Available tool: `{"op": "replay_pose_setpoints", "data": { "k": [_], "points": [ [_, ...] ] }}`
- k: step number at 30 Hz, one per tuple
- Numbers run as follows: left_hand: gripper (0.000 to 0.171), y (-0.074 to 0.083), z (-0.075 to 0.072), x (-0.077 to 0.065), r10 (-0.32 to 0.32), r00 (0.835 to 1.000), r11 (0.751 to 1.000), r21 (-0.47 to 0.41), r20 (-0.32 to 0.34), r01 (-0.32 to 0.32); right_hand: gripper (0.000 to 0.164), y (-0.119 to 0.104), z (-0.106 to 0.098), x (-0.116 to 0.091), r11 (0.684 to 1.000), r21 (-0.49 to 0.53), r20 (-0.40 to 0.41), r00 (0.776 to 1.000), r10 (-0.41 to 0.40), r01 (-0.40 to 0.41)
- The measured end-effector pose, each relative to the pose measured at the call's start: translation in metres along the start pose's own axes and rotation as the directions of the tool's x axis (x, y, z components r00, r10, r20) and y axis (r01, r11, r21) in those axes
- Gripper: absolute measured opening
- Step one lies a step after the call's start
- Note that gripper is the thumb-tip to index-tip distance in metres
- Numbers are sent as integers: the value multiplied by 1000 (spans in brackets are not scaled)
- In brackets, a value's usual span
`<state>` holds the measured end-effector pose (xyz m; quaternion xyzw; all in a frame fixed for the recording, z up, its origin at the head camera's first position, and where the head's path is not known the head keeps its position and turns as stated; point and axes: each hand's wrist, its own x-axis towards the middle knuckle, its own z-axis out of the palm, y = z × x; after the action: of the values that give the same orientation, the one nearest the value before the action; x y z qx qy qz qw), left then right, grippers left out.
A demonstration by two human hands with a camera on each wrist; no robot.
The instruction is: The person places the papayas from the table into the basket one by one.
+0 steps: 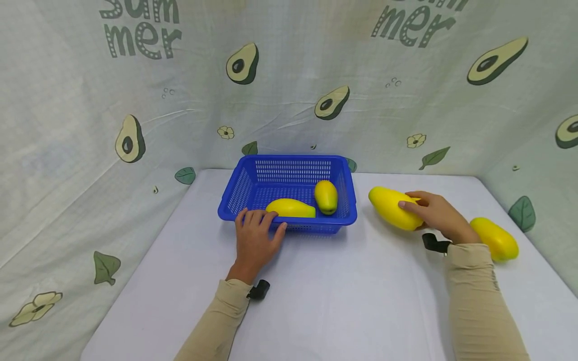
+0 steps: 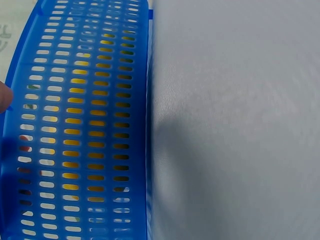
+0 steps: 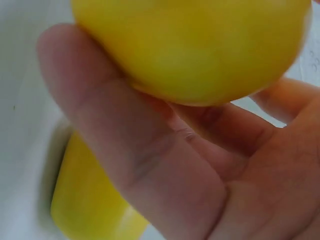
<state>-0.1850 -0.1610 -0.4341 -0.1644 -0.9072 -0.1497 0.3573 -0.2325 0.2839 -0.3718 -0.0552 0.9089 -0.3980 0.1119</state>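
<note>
In the head view a blue plastic basket [image 1: 298, 220] stands at the table's back with two yellow papayas inside, one lying sideways [image 1: 291, 207] and one lengthwise [image 1: 326, 197]. My left hand [image 1: 256, 240] grips its front rim, fingers hooked over the top and thumb on the outer side. Right of the basket, my right hand [image 1: 435, 213] holds another yellow papaya [image 1: 392, 206] by its near end, thumb on top. The right wrist view shows this papaya [image 3: 200, 55] between thumb and fingers. Behind my right wrist lies a further papaya [image 1: 495, 239] on the table.
A white cloth covers the table [image 1: 343, 296]. Behind it hangs a pale curtain [image 1: 289, 115] printed with avocados and leaves, close to the basket's back. In the left wrist view, yellow shows through the slots of the basket wall [image 2: 85, 125].
</note>
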Motion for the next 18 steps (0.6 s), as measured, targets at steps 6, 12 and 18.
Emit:
{"op": "replay_pose_setpoints", "data": {
  "k": [6, 12, 18],
  "points": [
    [40, 0, 0, 0, -7, 1000, 1000, -1, 10, 7, 93, 0, -2, 2, 999, 35, -33, 999, 20, -19],
    [41, 0, -1, 0, -16, 1000, 1000, 0, 26, 16, 93, -2, -2, 1, 999, 25, -76, 997, 29, -27],
    [39, 0, 1, 1, 0, 1000, 1000, 3, -2, 0, 88, -2, -2, 1, 993, 121, -127, 991, 27, -12]
  ]
}}
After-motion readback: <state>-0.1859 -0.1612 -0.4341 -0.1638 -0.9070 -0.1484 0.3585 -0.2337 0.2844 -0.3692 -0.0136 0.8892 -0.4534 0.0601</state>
